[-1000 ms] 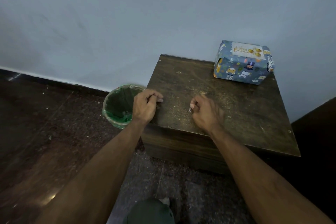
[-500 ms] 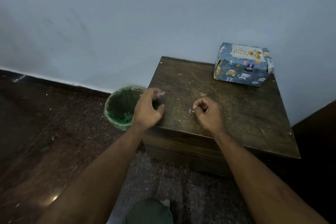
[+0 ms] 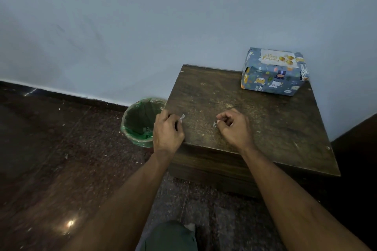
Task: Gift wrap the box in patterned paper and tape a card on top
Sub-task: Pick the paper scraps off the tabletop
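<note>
Lifting a tape scrap [image 3: 182,118], the left hand [image 3: 167,132] has risen.

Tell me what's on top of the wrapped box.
A white Happy Birthday card with gold balloons lies flat on the wrapped box. Any tape holding it can't be made out.

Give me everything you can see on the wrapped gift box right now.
The blue cartoon-patterned wrapped gift box sits upright at the far right corner of the dark wooden table, close to the pale wall. Its paper shows little animals and looks creased at the end folds; the right end fold sticks out slightly. A white "Happy Birthday" card with gold balloons lies flat on top. Neither hand touches it.
</note>
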